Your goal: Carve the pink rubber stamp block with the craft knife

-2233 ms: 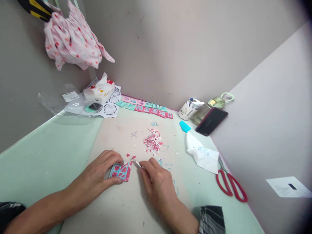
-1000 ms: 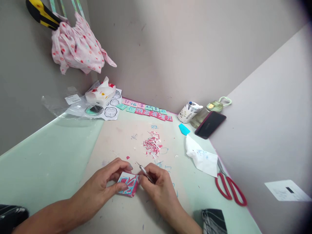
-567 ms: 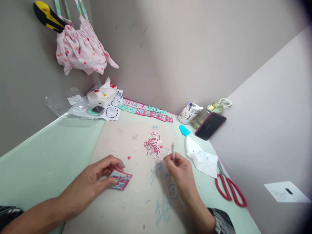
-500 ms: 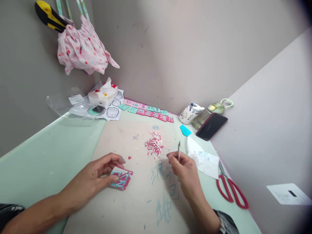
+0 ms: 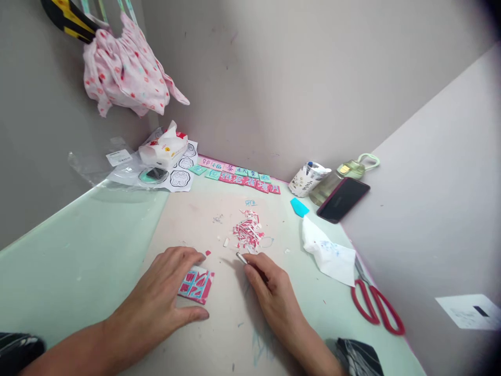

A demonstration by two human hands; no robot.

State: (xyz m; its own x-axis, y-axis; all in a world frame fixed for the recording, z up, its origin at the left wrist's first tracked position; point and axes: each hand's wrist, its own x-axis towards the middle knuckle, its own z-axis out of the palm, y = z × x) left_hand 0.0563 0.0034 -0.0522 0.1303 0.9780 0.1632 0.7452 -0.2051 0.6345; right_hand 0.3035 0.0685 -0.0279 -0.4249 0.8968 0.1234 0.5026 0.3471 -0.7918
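Observation:
My left hand [image 5: 168, 284] arches over a small flat carving block [image 5: 198, 286], pink-red with pale blue outlines of a character. Thumb and fingers are spread apart, beyond the block's near and far edges; the palm side hides its left end. In my right hand [image 5: 270, 284] is a slim metal craft knife [image 5: 241, 258], gripped like a pen, its tip pointing left toward the block without touching it. Just beyond the knife lies a heap of red and white shavings [image 5: 249, 233] on the beige board [image 5: 164, 224].
Carved pink and green tiles [image 5: 238, 179] line the board's far edge. To the right are red-handled scissors [image 5: 378, 308], a stained tissue [image 5: 331, 256], a phone [image 5: 343, 199], a bottle [image 5: 324, 190] and a pen cup [image 5: 307, 178]. A tissue pack [image 5: 164, 149] sits back left.
My left hand has spread its fingers off the block, which now lies flat. My right hand has moved left with the craft knife, tilting it from upright to pointing left.

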